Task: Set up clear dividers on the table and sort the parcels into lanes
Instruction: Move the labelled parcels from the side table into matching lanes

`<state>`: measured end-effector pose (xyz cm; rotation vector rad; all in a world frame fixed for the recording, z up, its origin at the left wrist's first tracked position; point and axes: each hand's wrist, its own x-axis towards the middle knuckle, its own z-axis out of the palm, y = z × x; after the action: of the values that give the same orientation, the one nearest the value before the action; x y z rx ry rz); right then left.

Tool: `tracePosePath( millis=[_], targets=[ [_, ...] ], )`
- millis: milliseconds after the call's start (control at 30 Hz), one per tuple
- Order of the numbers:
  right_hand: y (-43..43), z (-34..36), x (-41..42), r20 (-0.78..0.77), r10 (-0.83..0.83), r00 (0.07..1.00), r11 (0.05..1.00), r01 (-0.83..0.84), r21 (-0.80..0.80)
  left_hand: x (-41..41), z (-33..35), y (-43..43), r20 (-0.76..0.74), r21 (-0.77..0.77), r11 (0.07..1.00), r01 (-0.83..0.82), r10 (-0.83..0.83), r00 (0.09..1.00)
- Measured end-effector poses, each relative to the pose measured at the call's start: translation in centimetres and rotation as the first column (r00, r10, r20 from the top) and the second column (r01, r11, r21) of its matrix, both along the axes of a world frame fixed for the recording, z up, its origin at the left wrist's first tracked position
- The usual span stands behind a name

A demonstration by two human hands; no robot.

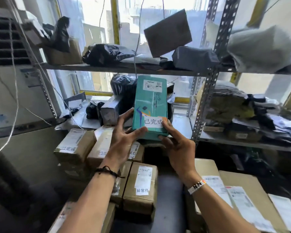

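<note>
Grip: left hand [124, 137] and right hand [178, 147] clasp teal parcel [149, 101] by its lower end, upright before the shelf [242, 142]. Fingers [139, 130] hide its bottom corners. White tag [153, 122] reads 已完成; shipping label [152, 85] illegible. Brown box [141, 187] below: 异常件.

The parcel [149, 105] is teal green, with a blue and orange swoosh printed low on its face. Its lower sticker [153, 122] is white with black characters. The shipping label [152, 85] at its top is white with small dark print. The cord bracelet [106, 171] on my left wrist is black. The beaded band [196, 186] on my right wrist is a black-and-white check with a touch of orange at one end. The boxes [141, 187] below are brown cardboard with white labels. The bag [106, 53] on the upper shelf is glossy black, and the wrapped package [194, 58] near it is grey. The window frame [115, 21] is yellow.
</note>
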<state>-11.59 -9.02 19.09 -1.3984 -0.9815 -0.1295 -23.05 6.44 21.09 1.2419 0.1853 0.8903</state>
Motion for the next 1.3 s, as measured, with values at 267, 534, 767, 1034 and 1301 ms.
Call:
tracePosePath(
  millis=[267, 534, 767, 1034, 1301],
  targets=[
    [-9.8, 3.5, 4.2, -0.384, 0.160, 0.910, 0.984, -0.117, 0.132, 4.8, 0.7, -9.8, 0.108, -0.033, 0.993, 0.116, -0.111, 0.988],
    [-18.9, 6.8, 10.5, -0.524, 0.398, 0.753, 0.916, -0.292, 0.276, 9.8, 2.5, -20.2, 0.030, 0.016, 0.990, 0.143, -0.144, 0.989],
    [-27.0, 6.2, 14.5, -0.492, 0.405, 0.770, 0.914, -0.332, 0.233, 14.5, 5.4, -24.8, -0.091, 0.030, 0.993, 0.112, -0.109, 0.990],
    [-34.4, 4.2, 18.5, -0.571, 0.339, 0.748, 0.941, -0.260, 0.218, 18.6, 3.6, -32.2, -0.110, -0.036, 0.980, 0.195, -0.198, 0.974],
    [-38.8, 1.2, 18.5, -0.635, 0.221, 0.740, 0.974, -0.141, 0.175, 20.6, 0.2, -35.7, -0.177, -0.065, 0.967, 0.248, -0.256, 0.951]
  ],
)
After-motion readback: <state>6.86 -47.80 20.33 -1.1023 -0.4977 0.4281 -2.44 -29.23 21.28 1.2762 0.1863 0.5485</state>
